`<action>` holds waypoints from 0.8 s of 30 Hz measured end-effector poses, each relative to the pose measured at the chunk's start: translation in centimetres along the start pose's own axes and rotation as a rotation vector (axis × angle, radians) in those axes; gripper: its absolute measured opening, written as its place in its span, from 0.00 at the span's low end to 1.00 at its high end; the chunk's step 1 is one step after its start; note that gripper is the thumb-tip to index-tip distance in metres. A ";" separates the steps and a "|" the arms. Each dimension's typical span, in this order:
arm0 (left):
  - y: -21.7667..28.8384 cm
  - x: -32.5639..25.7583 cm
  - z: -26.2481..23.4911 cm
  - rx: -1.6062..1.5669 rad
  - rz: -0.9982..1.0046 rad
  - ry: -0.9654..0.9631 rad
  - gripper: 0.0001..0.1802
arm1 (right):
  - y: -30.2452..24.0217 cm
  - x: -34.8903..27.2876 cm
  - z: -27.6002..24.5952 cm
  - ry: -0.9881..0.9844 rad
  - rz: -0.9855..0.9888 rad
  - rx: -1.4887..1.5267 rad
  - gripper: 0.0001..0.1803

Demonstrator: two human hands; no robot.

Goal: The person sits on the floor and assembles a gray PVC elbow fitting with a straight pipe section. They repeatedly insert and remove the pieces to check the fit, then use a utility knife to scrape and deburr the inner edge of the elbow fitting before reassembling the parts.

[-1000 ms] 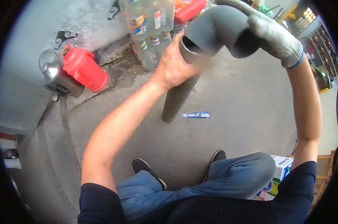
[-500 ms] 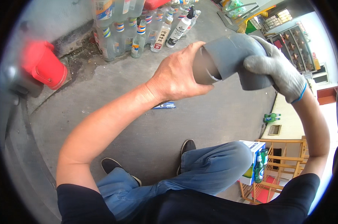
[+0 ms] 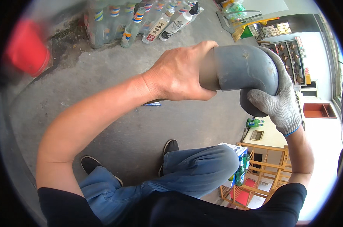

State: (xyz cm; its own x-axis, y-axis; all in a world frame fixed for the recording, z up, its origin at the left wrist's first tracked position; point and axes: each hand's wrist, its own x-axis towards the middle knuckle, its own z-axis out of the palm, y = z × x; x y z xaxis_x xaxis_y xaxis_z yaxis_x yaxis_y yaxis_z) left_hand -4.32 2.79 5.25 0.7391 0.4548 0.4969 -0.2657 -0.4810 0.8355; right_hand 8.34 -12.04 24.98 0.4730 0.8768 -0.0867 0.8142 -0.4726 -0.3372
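Above the person's bent knee, held up close to the camera, sits a grey pipe elbow (image 3: 243, 68) — the landmark for everything else here. The left hand (image 3: 179, 73), bare, wraps the elbow's left end, fingers curled tight round it and hiding that opening; whether a straight pipe runs on below the palm cannot be told. The right hand (image 3: 275, 100), in a grey knit glove with a blue cuff, cups the elbow's right, downturned end, its fingers folded over the outer bend and closed firmly on it.

Below the elbow lie the person's legs in blue jeans (image 3: 186, 174), with two dark shoes (image 3: 170, 145) on the grey concrete floor (image 3: 103, 75). Just below and left of the elbow, partly hidden by the left wrist, a small blue and white tube (image 3: 152, 103) lies on the floor. Up and to the left of the elbow a row of clear bottles (image 3: 133, 22) stands along the wall — further left still, a blurred red container (image 3: 25, 49). Down and to the right of the elbow stands a wooden crate rack (image 3: 262, 170), green bottles (image 3: 239, 172) beside it, and two more green bottles (image 3: 254, 123) on a pale ledge just under the gloved hand.
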 end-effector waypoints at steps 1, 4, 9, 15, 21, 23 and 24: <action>-0.2 -0.1 -0.1 -0.004 0.015 -0.003 0.50 | 0.2 0.1 0.2 -0.003 -0.034 -0.006 0.56; -0.6 -0.1 -0.2 -0.047 0.067 -0.012 0.51 | 0.8 0.0 0.5 -0.004 -0.089 -0.023 0.55; -0.6 0.8 -0.8 -0.152 0.047 -0.176 0.49 | 1.5 -0.8 1.2 0.040 -0.068 0.127 0.57; -1.0 0.4 -0.9 -0.206 0.089 -0.208 0.48 | 3.8 -1.2 2.0 0.034 -0.150 0.192 0.60; -0.4 0.5 0.4 -0.225 0.054 -0.240 0.46 | 6.5 -2.3 0.5 0.041 -0.306 -0.020 0.63; -0.3 0.2 0.4 -0.219 0.053 -0.250 0.47 | 7.2 -2.0 0.3 0.008 -0.304 0.028 0.64; -0.3 0.1 0.5 -0.221 0.055 -0.255 0.48 | 7.4 -2.0 0.2 -0.009 -0.300 0.049 0.64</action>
State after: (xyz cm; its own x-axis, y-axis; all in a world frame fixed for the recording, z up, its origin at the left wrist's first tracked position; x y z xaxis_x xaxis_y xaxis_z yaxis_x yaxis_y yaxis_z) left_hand -3.81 2.62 4.94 0.8435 0.2174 0.4912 -0.4165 -0.3127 0.8537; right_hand 13.35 -17.24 22.50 0.2108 0.9774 0.0156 0.9000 -0.1878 -0.3934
